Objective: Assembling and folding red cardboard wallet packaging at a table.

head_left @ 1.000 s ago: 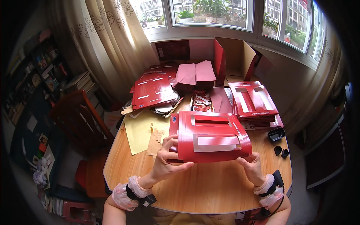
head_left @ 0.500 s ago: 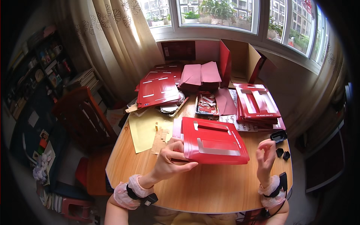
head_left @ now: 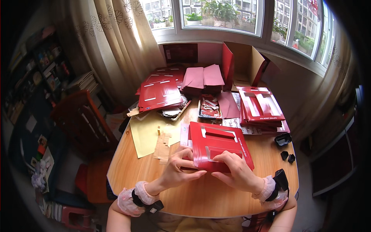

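Observation:
A flat red cardboard packaging sleeve [head_left: 223,145] with two window cutouts is held over the near middle of the table, slightly tilted. My left hand [head_left: 177,166] grips its near left corner, thumb along the front edge. My right hand [head_left: 241,174] pinches the near edge, its fingers reaching over the lower cutout and its thumb at the front. A red strip shows in the upper cutout. Pale pink paper [head_left: 184,133] peeks out behind the sleeve's left side.
Red folded cards [head_left: 160,92] are piled at the back left, pink envelopes [head_left: 203,76] at the back middle. More windowed red sleeves [head_left: 262,104] stack at the right. Yellow paper [head_left: 145,135], a tray of small red-and-white pieces [head_left: 210,107] and a black container [head_left: 283,139] lie around.
My right hand has moved left from near the black container onto the sleeve's near edge. The left hand keeps its grip, and the sleeve has shifted slightly.

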Tool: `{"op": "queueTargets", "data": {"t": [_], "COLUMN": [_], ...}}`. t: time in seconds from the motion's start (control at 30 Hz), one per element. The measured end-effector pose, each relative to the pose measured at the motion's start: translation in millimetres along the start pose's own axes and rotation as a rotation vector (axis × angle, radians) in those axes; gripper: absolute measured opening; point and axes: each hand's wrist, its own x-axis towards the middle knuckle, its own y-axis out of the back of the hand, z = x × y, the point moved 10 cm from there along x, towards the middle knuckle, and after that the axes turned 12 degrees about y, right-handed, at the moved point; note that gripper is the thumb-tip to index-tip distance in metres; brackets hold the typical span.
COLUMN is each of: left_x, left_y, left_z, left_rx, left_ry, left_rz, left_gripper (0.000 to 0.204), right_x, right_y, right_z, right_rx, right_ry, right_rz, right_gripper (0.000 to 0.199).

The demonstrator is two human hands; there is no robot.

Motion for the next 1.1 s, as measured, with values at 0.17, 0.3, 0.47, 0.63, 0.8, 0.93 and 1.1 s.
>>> {"op": "queueTargets", "data": {"t": [0.17, 0.3, 0.47, 0.63, 0.8, 0.93, 1.1], "left_x": [1.2, -1.8, -2.6, -7.0, -5.4, -7.0, -7.9], "left_y": [-5.0, -14.3, -20.9, -18.1, -24.5, -27.4, -26.1], "left_z": [-29.5, -54.4, -59.4, -66.5, -64.4, -63.3, -63.2], "left_rx": [-0.036, -0.27, -0.336, -0.189, -0.247, -0.401, -0.307], "left_ry": [0.066, 0.271, 0.403, 0.315, 0.336, 0.387, 0.358], "left_rz": [-0.013, -0.041, -0.067, -0.035, -0.07, -0.08, -0.073], "left_gripper": [0.02, 0.025, 0.03, 0.034, 0.034, 0.034, 0.033], "right_x": [4.3, 4.8, 3.1, 6.0, -0.9, 1.3, -0.5], "right_y": [-7.7, -11.8, -13.9, -11.6, -10.9, -11.2, -9.5], "right_z": [14.9, 23.5, 23.2, 24.2, 34.0, 30.6, 28.7], "right_rx": [0.148, 0.128, 0.115, 0.122, 0.146, 0.208, 0.195], "right_ry": [-0.09, -0.064, -0.078, -0.124, -0.238, -0.234, -0.244], "right_rz": [0.014, -0.01, 0.0, 0.007, 0.001, 0.0, 0.016], "right_gripper": [0.038, 0.036, 0.037, 0.038, 0.046, 0.039, 0.041]}}
